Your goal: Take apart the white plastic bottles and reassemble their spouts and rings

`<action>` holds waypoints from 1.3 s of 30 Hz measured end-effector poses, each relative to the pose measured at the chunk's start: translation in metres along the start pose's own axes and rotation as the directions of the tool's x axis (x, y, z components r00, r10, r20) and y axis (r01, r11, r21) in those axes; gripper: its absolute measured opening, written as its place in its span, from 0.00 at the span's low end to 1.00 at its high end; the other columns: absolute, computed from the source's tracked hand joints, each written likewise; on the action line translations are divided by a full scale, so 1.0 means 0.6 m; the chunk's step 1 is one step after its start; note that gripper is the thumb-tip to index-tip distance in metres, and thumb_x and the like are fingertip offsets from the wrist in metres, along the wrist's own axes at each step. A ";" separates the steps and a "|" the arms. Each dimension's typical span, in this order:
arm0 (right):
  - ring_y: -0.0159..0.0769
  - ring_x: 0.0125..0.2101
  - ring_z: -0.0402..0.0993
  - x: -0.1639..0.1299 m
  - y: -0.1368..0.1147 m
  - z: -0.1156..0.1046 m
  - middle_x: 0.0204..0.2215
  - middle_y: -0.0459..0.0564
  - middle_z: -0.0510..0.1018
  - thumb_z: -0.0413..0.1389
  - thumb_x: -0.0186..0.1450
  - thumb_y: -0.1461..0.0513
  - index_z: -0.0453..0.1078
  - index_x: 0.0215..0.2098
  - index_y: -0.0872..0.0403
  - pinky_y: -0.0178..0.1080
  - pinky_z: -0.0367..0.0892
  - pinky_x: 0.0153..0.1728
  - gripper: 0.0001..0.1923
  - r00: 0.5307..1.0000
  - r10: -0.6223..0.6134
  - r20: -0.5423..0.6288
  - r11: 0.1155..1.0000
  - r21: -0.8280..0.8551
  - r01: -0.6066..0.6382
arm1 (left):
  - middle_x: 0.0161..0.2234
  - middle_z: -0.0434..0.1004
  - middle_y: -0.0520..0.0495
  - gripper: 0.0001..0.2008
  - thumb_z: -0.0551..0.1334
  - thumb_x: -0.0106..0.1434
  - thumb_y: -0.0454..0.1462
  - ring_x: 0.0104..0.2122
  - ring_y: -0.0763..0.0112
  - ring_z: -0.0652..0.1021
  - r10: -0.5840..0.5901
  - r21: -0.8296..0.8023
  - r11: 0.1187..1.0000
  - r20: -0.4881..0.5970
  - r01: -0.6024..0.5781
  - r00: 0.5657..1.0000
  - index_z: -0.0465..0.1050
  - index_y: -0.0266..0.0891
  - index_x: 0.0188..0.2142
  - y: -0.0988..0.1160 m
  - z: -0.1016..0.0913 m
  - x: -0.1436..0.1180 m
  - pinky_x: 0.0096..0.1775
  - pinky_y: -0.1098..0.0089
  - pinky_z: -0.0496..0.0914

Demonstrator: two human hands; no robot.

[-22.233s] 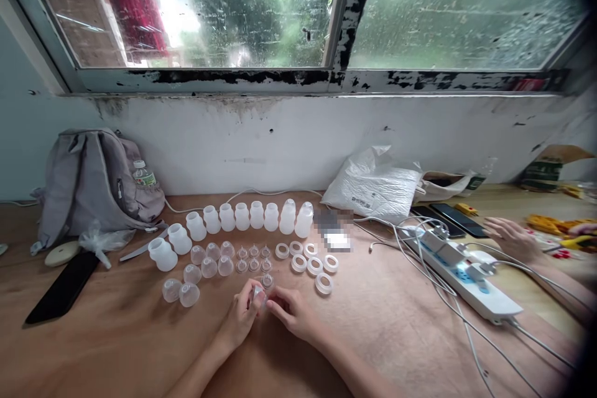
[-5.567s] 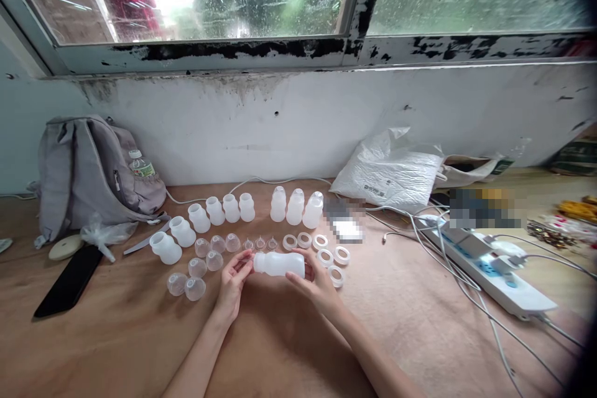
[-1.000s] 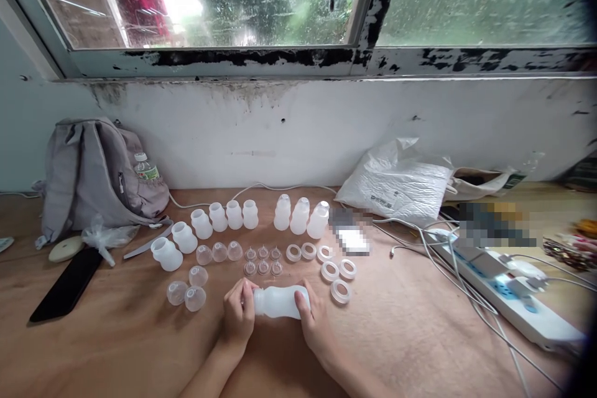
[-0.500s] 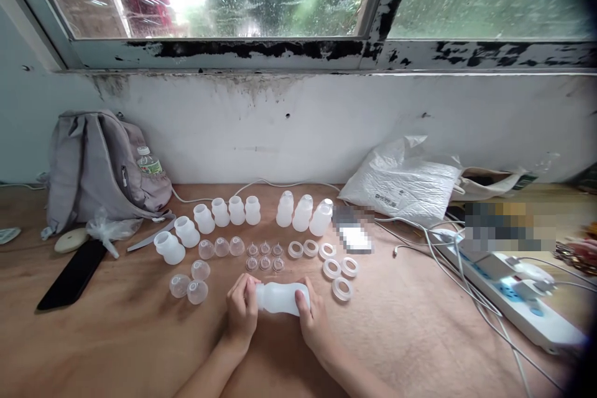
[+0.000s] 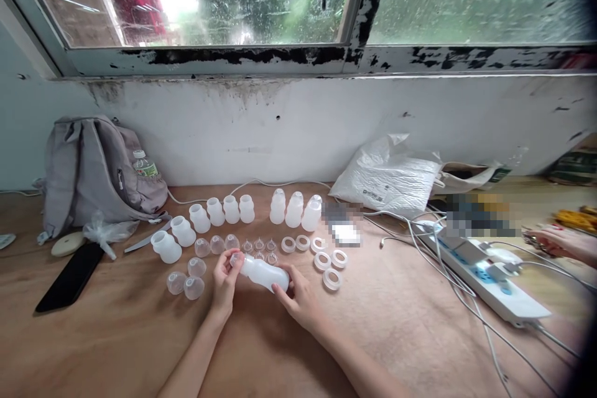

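No writing is clear enough to read. Near the middle, the left hand (image 5: 224, 278) pinches the cap end of a white bottle (image 5: 262, 272); the right hand (image 5: 295, 296) wraps its bottom.

On the tabletop (image 5: 420, 336) stand six open white bottle bodies (image 5: 199, 218) in a curved row and three capped bottles (image 5: 294, 209) beside them, with one more bottle (image 5: 262, 273) lying across two hands, the left hand (image 5: 224, 280) and the right hand (image 5: 298, 298). In front lie six clear domed caps (image 5: 196, 267), at least four small clear teats (image 5: 259, 245) with others possibly hidden behind the held bottle, and six white rings (image 5: 321, 260). Around them are one grey backpack (image 5: 88, 168) with one water bottle (image 5: 142, 165) in its pocket, one black phone (image 5: 69, 277), one white plastic bag (image 5: 387, 177), one power strip (image 5: 485, 280) and one other person's hand (image 5: 557, 242).
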State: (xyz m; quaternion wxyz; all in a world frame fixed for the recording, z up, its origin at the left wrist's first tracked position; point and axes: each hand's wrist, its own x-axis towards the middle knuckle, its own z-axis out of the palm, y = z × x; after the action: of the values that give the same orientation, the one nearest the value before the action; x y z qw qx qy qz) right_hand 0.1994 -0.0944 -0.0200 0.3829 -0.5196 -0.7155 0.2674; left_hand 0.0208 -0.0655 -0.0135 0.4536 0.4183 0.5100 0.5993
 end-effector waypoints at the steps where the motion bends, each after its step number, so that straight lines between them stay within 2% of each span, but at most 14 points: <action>1: 0.31 0.25 0.68 0.000 0.002 0.000 0.33 0.49 0.72 0.49 0.61 0.56 0.61 0.46 0.54 0.33 0.64 0.26 0.17 1.000 -0.014 0.000 1.000 0.004 0.014 | 0.34 0.70 0.47 0.16 0.60 0.54 0.44 0.33 0.70 0.73 0.048 0.039 0.998 0.008 -0.048 0.999 0.65 0.37 0.38 0.011 0.000 0.004 0.33 0.73 0.67; 4: 0.30 0.26 0.68 0.001 0.008 0.001 0.35 0.50 0.71 0.47 0.62 0.58 0.57 0.49 0.54 0.33 0.66 0.28 0.17 0.999 -0.035 -0.038 0.998 0.041 0.036 | 0.36 0.70 0.47 0.14 0.60 0.55 0.43 0.35 0.68 0.73 0.250 0.219 0.939 0.098 -0.266 0.963 0.67 0.38 0.39 0.062 0.005 0.027 0.37 0.71 0.67; 6: 0.29 0.25 0.68 0.003 0.012 0.000 0.37 0.51 0.70 0.46 0.63 0.59 0.56 0.50 0.54 0.33 0.67 0.27 0.17 0.997 -0.027 -0.076 0.997 0.067 0.032 | 0.40 0.69 0.47 0.13 0.60 0.55 0.42 0.38 0.68 0.72 0.412 0.385 0.796 0.223 -0.468 0.884 0.68 0.40 0.39 0.105 0.014 0.056 0.39 0.70 0.67; 8: 0.28 0.24 0.68 0.005 0.015 0.000 0.38 0.51 0.69 0.45 0.63 0.59 0.56 0.49 0.54 0.33 0.67 0.27 0.16 0.995 -0.021 -0.093 0.997 0.068 0.027 | 0.40 0.69 0.48 0.13 0.60 0.55 0.43 0.36 0.69 0.71 0.482 0.473 0.631 0.383 -0.615 0.788 0.69 0.41 0.39 0.146 0.029 0.093 0.39 0.70 0.66; 10: 0.28 0.24 0.67 0.006 0.016 -0.001 0.37 0.50 0.69 0.45 0.63 0.59 0.57 0.48 0.54 0.33 0.67 0.27 0.15 0.995 -0.031 -0.090 0.998 0.052 0.035 | 0.38 0.69 0.49 0.14 0.59 0.56 0.43 0.35 0.69 0.71 0.469 0.508 0.503 0.519 -0.699 0.715 0.68 0.41 0.41 0.175 0.049 0.135 0.39 0.69 0.66; 11: 0.28 0.24 0.67 0.006 0.017 -0.001 0.36 0.50 0.68 0.45 0.63 0.60 0.58 0.47 0.54 0.33 0.67 0.28 0.14 0.995 -0.040 -0.088 0.998 0.041 0.044 | 0.38 0.69 0.49 0.15 0.60 0.55 0.43 0.35 0.69 0.71 0.451 0.535 0.444 0.560 -0.719 0.695 0.68 0.41 0.41 0.184 0.060 0.155 0.39 0.68 0.66; 14: 0.28 0.23 0.66 0.005 0.018 -0.001 0.36 0.50 0.68 0.45 0.64 0.60 0.59 0.46 0.54 0.33 0.67 0.28 0.13 0.994 -0.068 -0.091 0.997 0.013 0.070 | 0.38 0.69 0.48 0.14 0.60 0.55 0.43 0.35 0.66 0.72 0.340 0.613 0.278 0.657 -0.740 0.673 0.67 0.40 0.40 0.191 0.090 0.209 0.39 0.66 0.65; 16: 0.28 0.23 0.66 0.004 0.018 0.000 0.36 0.51 0.68 0.45 0.64 0.60 0.59 0.46 0.54 0.33 0.66 0.26 0.13 0.993 -0.079 -0.092 0.997 0.006 0.080 | 0.37 0.69 0.48 0.14 0.61 0.54 0.42 0.33 0.66 0.72 0.272 0.638 0.227 0.684 -0.736 0.677 0.67 0.40 0.39 0.184 0.105 0.235 0.38 0.66 0.65; 24: 0.28 0.22 0.66 0.005 0.019 -0.003 0.35 0.50 0.68 0.45 0.64 0.61 0.59 0.46 0.54 0.33 0.66 0.27 0.12 0.988 -0.109 -0.105 0.994 -0.036 0.106 | 0.36 0.71 0.47 0.13 0.62 0.51 0.40 0.33 0.63 0.73 0.197 0.640 0.207 0.714 -0.740 0.672 0.68 0.41 0.37 0.141 0.121 0.279 0.35 0.67 0.66; 30: 0.28 0.23 0.66 0.007 0.018 -0.006 0.35 0.50 0.68 0.45 0.64 0.61 0.60 0.45 0.54 0.33 0.66 0.26 0.12 0.988 -0.117 -0.103 0.992 -0.054 0.112 | 0.40 0.70 0.45 0.17 0.63 0.51 0.41 0.36 0.62 0.73 0.239 0.628 0.216 0.708 -0.747 0.664 0.67 0.41 0.41 0.142 0.118 0.276 0.38 0.65 0.66; 33: 0.29 0.23 0.66 0.007 0.020 -0.005 0.35 0.50 0.68 0.44 0.64 0.62 0.60 0.45 0.54 0.33 0.66 0.27 0.12 0.988 -0.112 -0.104 0.993 -0.062 0.106 | 0.46 0.66 0.43 0.18 0.59 0.55 0.41 0.41 0.61 0.72 0.315 0.623 0.232 0.679 -0.747 0.663 0.63 0.41 0.45 0.147 0.109 0.252 0.42 0.63 0.65; 35: 0.29 0.23 0.66 0.008 0.023 -0.004 0.34 0.51 0.68 0.44 0.64 0.63 0.60 0.44 0.55 0.34 0.65 0.27 0.11 0.989 -0.101 -0.112 0.993 -0.070 0.093 | 0.45 0.65 0.44 0.15 0.55 0.59 0.40 0.42 0.63 0.71 0.362 0.616 0.251 0.656 -0.746 0.663 0.62 0.41 0.46 0.142 0.099 0.220 0.44 0.64 0.65; 37: 0.29 0.22 0.66 0.007 0.026 -0.001 0.34 0.50 0.69 0.44 0.63 0.64 0.62 0.42 0.55 0.34 0.65 0.26 0.10 0.988 -0.100 -0.118 0.993 -0.080 0.091 | 0.42 0.67 0.45 0.12 0.52 0.61 0.38 0.41 0.67 0.72 0.400 0.604 0.283 0.632 -0.745 0.664 0.63 0.40 0.44 0.124 0.085 0.178 0.43 0.66 0.66; 39: 0.29 0.22 0.67 0.007 0.028 0.001 0.33 0.49 0.69 0.45 0.62 0.65 0.63 0.40 0.54 0.33 0.65 0.26 0.09 0.987 -0.106 -0.118 0.991 -0.091 0.096 | 0.39 0.69 0.46 0.09 0.52 0.61 0.37 0.41 0.66 0.72 0.467 0.554 0.368 0.584 -0.747 0.664 0.64 0.41 0.42 0.094 0.069 0.129 0.44 0.65 0.66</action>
State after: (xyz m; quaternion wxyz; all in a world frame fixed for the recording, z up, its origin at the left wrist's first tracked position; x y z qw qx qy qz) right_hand 0.2071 -0.0852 -0.0326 0.4165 -0.5140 -0.7268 0.1845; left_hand 0.0354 0.0156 0.0506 0.0529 0.8199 0.4320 0.3719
